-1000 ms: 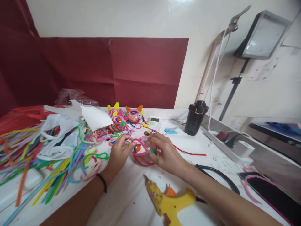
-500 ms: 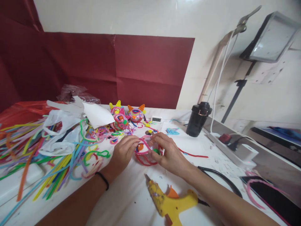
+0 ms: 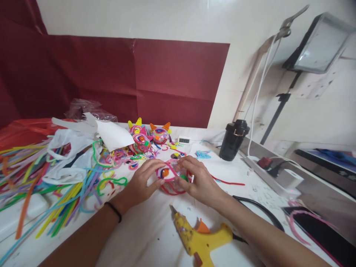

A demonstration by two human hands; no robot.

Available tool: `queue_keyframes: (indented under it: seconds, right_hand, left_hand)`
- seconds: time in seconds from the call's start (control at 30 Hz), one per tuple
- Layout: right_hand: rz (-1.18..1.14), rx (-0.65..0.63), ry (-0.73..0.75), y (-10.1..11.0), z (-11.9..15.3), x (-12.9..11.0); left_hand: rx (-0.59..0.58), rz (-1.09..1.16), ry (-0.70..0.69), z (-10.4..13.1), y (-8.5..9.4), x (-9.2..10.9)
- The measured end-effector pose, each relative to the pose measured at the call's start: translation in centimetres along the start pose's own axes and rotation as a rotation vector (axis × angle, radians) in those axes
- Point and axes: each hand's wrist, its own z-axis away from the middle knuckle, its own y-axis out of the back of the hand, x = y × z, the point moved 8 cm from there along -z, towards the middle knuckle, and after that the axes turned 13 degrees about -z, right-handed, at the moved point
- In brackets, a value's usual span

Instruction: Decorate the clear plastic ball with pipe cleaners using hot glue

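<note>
A clear round ball trimmed with pink and red pipe cleaners rests on the white table at the centre. An orange and blue eye shape shows on its left part and a green spot on its right. My left hand holds the ball's left side, thumb low and fingers at the top edge. From the right, my right hand grips it with curved fingers over the top and the thumb in front. Nearer the front edge, a yellow glue gun lies with its nozzle towards the ball.
Many pipe cleaners and a white bag spread on the left. Decorated balls stand behind, beside a small digital clock. To the right are a black bottle, a power strip and a phone.
My left hand has opened from a pinch at the ball's upper left to a wider grip round its side, uncovering more of the eye shape. My right hand keeps its hold.
</note>
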Motion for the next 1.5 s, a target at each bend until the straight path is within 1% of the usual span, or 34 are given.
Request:
queue_keyframes:
  seconds: [0.2, 0.37, 0.43, 0.53, 0.6, 0.7, 0.77, 0.83, 0.9, 1.0, 1.07, 1.27, 1.5]
  right_hand:
    - [0.005, -0.003, -0.01, 0.0, 0.0, 0.0]
    - [0.012, -0.016, -0.004, 0.1, -0.1, -0.2]
    - [0.014, -0.042, 0.007, 0.2, -0.2, -0.5]
    - [-0.03, -0.124, 0.017, 0.6, -0.5, -0.9]
    - [-0.094, -0.166, 0.015, 1.4, -0.7, -1.1]
    - [-0.176, -0.159, 0.003, 3.4, -1.0, -0.8]
    - [-0.18, -0.151, -0.045, 4.6, -1.0, 0.0]
    - [-0.151, -0.167, -0.117, 5.0, -0.9, 1.0]
    - [-0.127, -0.214, -0.17, 4.9, -0.8, 1.6]
    - [-0.11, -0.299, -0.222, 3.9, -0.5, 2.1]
    - [-0.117, -0.329, -0.259, 3.4, -0.4, 2.5]
    - [-0.178, -0.313, -0.29, 2.9, -0.5, 3.1]
    - [-0.23, -0.315, -0.27, 2.9, -0.5, 2.7]
  left_hand:
    - [-0.02, 0.005, 0.043, 0.2, -0.6, -0.6]
    - [-0.04, 0.043, 0.031, 0.0, -0.7, -0.4]
    - [-0.062, 0.053, 0.037, 0.0, -0.8, -0.4]
    - [-0.079, 0.041, 0.043, 0.0, -0.9, -0.6]
    - [-0.077, 0.027, 0.039, 0.1, -0.9, -0.7]
    - [-0.07, -0.003, 0.029, 0.0, -0.8, -0.8]
    - [-0.066, -0.019, 0.023, 0.0, -0.8, -0.8]
    - [-0.07, -0.029, 0.02, -0.1, -0.8, -0.8]
    - [-0.084, -0.034, 0.024, -0.2, -0.9, -0.8]
    - [-0.103, -0.024, 0.033, -0.3, -1.0, -0.9]
    - [-0.12, -0.009, 0.05, -0.3, -1.1, -1.1]
    - [-0.183, 0.052, 0.124, -0.2, -1.1, -1.9]
    - [-0.189, 0.124, 0.142, -0.1, -0.8, -2.5]
